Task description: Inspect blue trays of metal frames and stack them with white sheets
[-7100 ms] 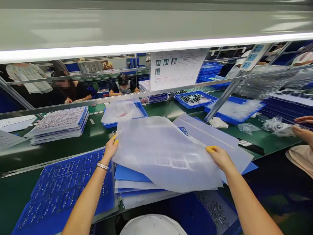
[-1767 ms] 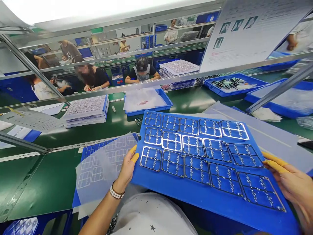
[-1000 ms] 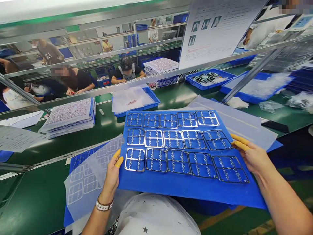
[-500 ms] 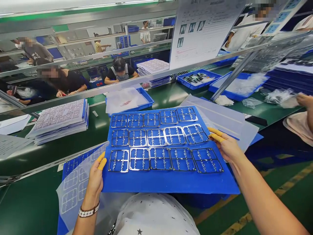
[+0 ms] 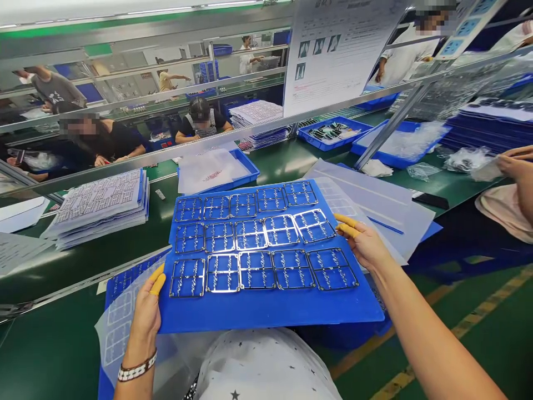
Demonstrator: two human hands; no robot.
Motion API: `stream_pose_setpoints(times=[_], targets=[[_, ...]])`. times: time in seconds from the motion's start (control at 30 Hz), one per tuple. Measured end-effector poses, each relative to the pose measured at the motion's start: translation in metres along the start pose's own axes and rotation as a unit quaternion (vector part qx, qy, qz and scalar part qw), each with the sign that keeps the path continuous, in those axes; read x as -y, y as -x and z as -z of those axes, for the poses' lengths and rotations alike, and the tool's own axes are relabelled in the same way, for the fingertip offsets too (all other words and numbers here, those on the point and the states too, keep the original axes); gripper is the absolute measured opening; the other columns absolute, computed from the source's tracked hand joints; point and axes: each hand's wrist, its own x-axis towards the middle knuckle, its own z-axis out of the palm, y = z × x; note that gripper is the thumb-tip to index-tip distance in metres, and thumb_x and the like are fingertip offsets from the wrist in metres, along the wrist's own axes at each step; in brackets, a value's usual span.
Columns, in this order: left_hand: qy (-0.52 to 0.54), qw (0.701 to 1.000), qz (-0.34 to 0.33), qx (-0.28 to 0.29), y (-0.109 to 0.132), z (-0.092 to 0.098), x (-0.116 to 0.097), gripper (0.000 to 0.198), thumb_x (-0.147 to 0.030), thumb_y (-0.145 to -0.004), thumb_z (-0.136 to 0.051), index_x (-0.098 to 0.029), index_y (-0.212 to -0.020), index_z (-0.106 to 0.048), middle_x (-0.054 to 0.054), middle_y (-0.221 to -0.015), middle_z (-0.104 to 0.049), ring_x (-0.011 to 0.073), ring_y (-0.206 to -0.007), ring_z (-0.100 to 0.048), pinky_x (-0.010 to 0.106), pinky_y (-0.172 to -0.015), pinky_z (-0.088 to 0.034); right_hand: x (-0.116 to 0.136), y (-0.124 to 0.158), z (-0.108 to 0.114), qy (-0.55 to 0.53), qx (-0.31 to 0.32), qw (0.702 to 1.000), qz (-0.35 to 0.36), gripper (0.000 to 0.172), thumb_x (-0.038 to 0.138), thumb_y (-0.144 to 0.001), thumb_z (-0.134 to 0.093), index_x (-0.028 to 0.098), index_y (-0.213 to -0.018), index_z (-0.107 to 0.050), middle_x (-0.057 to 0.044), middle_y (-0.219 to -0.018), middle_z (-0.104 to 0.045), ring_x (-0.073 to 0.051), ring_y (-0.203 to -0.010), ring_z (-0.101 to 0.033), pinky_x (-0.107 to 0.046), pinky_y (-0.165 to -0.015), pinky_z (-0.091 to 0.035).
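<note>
Both hands hold a blue plastic sheet [image 5: 266, 314] level in front of my body. My left hand [image 5: 147, 305] grips its left edge, and my right hand [image 5: 364, 241] its right edge. Yellow finger covers show on both hands. Several square black frames [image 5: 256, 270] with crossbars and thin script-like metal pieces inside lie on the sheet in three rows. Under and left of it is another blue sheet [image 5: 125, 280] with similar frames, partly covered by a translucent film [image 5: 119, 333].
On the green bench stand a stack of sheets with small parts [image 5: 97, 208], blue trays [image 5: 245, 175] and translucent sheets [image 5: 375, 205]. A metal rail [image 5: 145, 158] crosses ahead, with a paper notice [image 5: 333, 61] hanging on it. Co-workers sit beyond; a person's hand [image 5: 516, 164] is at the right.
The held blue sheet and both hands have shifted left. A blue strip and more of the translucent sheets now show to its right.
</note>
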Motion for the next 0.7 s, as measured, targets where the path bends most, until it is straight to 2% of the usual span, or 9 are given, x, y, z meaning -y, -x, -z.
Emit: stream_pose_setpoints(times=[0.2,0.43,0.57,0.7], targets=[[-0.007,1.0,-0.017,-0.019,-0.006,0.011,0.002,0.048,-0.032,-0.068,-0.084,-0.019,-0.113,-0.076,0.008,-0.104,-0.08,0.0308,-0.115,-0.07,0.041,-0.105,-0.053,-0.005,0.003,-0.005,0.012,0.018,0.999,0.027,0.04,0.027,-0.063,-0.085,0.023,-0.102,-0.078,-0.002,-0.078,-0.068,-0.015,-0.067,-0.059,-0.023,-0.051,-0.048],[-0.017,0.998,-0.025,-0.049,-0.021,0.033,0.01,0.04,-0.026,-0.068,-0.08,-0.021,-0.107,-0.077,0.005,-0.101,-0.08,0.0277,-0.106,-0.073,0.041,-0.105,-0.053,-0.006,0.015,-0.022,-0.032,0.033,0.999,0.011,0.043,0.026,-0.059,-0.086,0.024,-0.101,-0.079,-0.001,-0.078,-0.069,-0.014,-0.067,-0.058,-0.023,-0.054,-0.048],[-0.024,0.997,-0.018,-0.071,-0.028,0.045,0.013,0.037,-0.026,-0.069,-0.078,-0.02,-0.105,-0.078,0.005,-0.097,-0.08,0.0274,-0.099,-0.074,0.041,-0.1,-0.056,-0.009,0.017,-0.03,-0.018,0.047,0.999,0.02,0.043,0.029,-0.06,-0.084,0.024,-0.102,-0.078,-0.001,-0.078,-0.068,-0.014,-0.067,-0.057,-0.025,-0.055,-0.048],[-0.022,0.995,-0.01,-0.093,-0.031,0.052,0.016,0.035,-0.023,-0.066,-0.077,-0.022,-0.101,-0.077,0.002,-0.088,-0.079,0.0225,-0.085,-0.075,0.038,-0.095,-0.057,-0.013,0.015,-0.034,0.006,0.068,0.997,0.035,0.045,0.034,-0.064,-0.082,0.025,-0.107,-0.077,0.0,-0.078,-0.065,-0.014,-0.068,-0.055,-0.026,-0.056,-0.045]])
